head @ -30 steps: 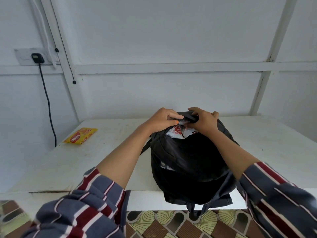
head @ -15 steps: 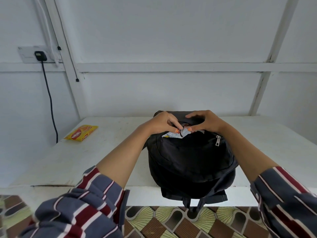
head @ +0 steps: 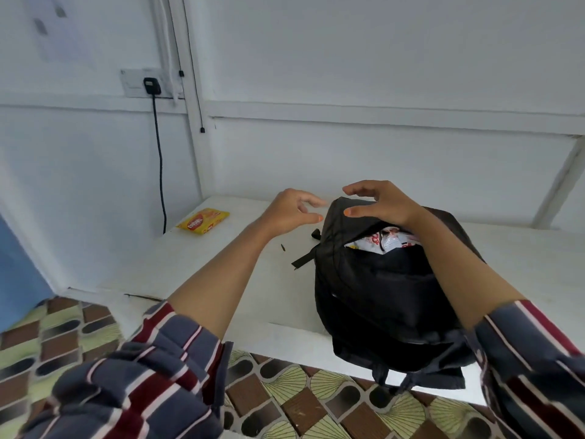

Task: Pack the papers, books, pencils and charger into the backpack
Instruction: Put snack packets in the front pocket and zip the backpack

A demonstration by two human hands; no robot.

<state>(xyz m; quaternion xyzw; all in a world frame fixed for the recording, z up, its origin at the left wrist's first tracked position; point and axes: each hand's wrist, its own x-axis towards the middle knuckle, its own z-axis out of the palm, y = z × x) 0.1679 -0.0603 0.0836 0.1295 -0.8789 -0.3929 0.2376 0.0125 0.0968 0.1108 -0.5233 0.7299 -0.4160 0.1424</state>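
Observation:
A black backpack lies on the white table, its bottom hanging over the front edge. Its top pocket gapes, and a white packet with red print shows inside. My right hand hovers over the backpack's top with fingers spread and loosely bent, holding nothing. My left hand is in the air just left of the bag, fingers relaxed and empty. A black charger is plugged into the wall socket at the upper left, its cable hanging down behind the table.
A yellow snack packet lies at the table's back left corner. A small dark speck sits on the table near the backpack's strap. Patterned floor tiles lie below the table's front edge.
Both hands have let go of the backpack's top opening and lifted off, the left one moving leftward. The view has swung left, so the bag now sits to the right.

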